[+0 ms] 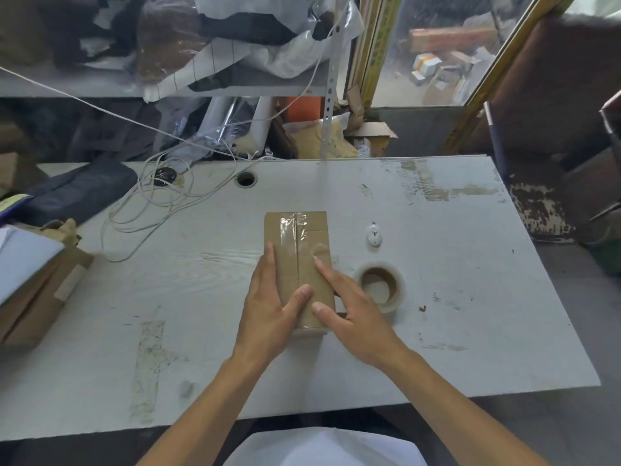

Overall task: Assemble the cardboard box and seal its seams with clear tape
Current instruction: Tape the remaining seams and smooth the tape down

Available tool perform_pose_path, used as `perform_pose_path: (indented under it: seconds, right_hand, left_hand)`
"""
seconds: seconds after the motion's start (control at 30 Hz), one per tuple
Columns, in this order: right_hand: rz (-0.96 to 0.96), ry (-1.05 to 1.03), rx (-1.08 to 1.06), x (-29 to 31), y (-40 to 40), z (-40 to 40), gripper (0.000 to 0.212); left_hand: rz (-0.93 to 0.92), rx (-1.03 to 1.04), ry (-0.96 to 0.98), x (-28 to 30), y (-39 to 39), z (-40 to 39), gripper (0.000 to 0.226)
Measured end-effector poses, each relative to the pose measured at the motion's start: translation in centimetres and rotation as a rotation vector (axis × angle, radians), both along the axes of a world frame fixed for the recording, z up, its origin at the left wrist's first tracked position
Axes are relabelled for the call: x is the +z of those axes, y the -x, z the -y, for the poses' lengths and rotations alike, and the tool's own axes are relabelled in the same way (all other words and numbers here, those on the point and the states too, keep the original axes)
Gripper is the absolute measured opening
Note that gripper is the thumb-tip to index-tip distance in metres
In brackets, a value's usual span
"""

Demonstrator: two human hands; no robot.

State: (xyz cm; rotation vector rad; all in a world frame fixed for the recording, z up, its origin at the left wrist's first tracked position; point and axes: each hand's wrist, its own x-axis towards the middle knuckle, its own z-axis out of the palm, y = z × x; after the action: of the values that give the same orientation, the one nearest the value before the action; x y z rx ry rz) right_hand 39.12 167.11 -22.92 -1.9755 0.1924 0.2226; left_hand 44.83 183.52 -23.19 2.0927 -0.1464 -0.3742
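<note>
— On the white worktable (pixel 437 264), mid-centre: a small brown cardboard box (pixel 304 250) is pressed flat by the left hand (pixel 268 307) and right hand (pixel 353 314), fingers straight and held together.

— How is clear tape (pixel 294 227) best bedded?

— Pressure should be stroked outward along the seam; the transparent tape roll (pixel 381 285) is kept beside.

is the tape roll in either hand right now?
No. The tape roll lies on the table beside the box; both hands press the box.

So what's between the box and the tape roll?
Only the right hand, resting across the box edge toward the tape roll; farther back it's bare table. Head view.
</note>
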Motion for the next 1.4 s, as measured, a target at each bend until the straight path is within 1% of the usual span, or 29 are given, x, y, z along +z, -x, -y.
perform_pose_path:
  seconds: [0.07,0.17,0.3,0.43,0.5,0.6,0.67,0.73,0.8,0.83,0.9,0.97,1.07,1.13,1.2,1.33,1.4]
  right_hand:
    - [-0.006,-0.008,-0.004,0.1,-0.3,0.4,0.066]
    - [-0.024,0.011,0.016,0.4,-0.7,1.3,0.071]
    - [-0.076,-0.025,0.039,0.2,-1.3,1.6,0.077]
    - [-0.097,-0.015,0.027,0.3,-1.4,1.7,0.085]
    - [-0.117,0.008,-0.019,0.1,-1.2,2.9,0.092]
    - [-0.14,0.075,-0.149,-1.0,-0.2,6.1,0.093]
    - [-0.167,0.23,-0.167,-2.6,0.6,8.7,0.092]
    - [-0.191,0.413,-0.123,-4.6,1.5,10.9,0.092]
    - [-0.184,0.531,-0.034,-6.3,2.0,12.3,0.091]
    - [-0.181,0.556,0.008,-6.9,2.2,12.7,0.091]
    - [-0.18,0.583,0.081,-8.0,2.5,13.3,0.094]
    - [-0.173,0.628,0.148,-8.8,2.6,13.9,0.098]
    - [-0.19,0.587,0.18,-9.9,3.0,14.4,0.094]
    - [-0.178,0.575,0.177,-10.4,3.2,14.7,0.091]
    - [-0.161,0.576,0.18,-10.7,3.1,15.0,0.09]
    - [-0.142,0.569,0.207,-10.9,3.2,15.5,0.084]
    - [-0.136,0.573,0.217,-11.1,3.2,15.6,0.077]
  left_hand:
    - [-0.019,-0.07,0.022,0.2,-0.3,-0.2,0.095]
    - [-0.106,-0.184,0.086,0.3,-1.3,-1.5,0.102]
    - [-0.19,-0.219,0.157,-0.2,-2.5,-3.0,0.103]
    - [-0.175,-0.23,0.163,-0.3,-2.7,-3.0,0.103]
    - [-0.146,-0.233,0.144,0.0,-2.9,-2.9,0.103]
    - [-0.072,-0.22,0.072,0.4,-2.9,-3.0,0.097]
    - [0.011,-0.182,-0.029,1.0,-2.1,-2.6,0.088]
    - [0.195,-0.097,-0.079,2.4,-0.4,-1.6,0.071]
    - [0.41,-0.053,-0.067,4.3,1.9,0.3,0.059]
    - [0.476,-0.077,-0.038,5.0,3.1,1.6,0.055]
    - [0.519,-0.172,0.038,5.3,5.7,4.6,0.05]
    - [0.49,-0.264,0.088,4.2,7.9,7.9,0.046]
    - [0.31,-0.314,0.087,0.1,10.3,12.1,0.047]
    - [0.188,-0.26,0.015,-3.7,10.7,13.6,0.053]
    - [0.118,-0.186,-0.081,-6.9,10.4,14.4,0.059]
    - [0.099,-0.075,-0.161,-10.5,9.0,15.1,0.068]
    - [0.059,-0.068,-0.199,-11.5,8.3,15.4,0.065]
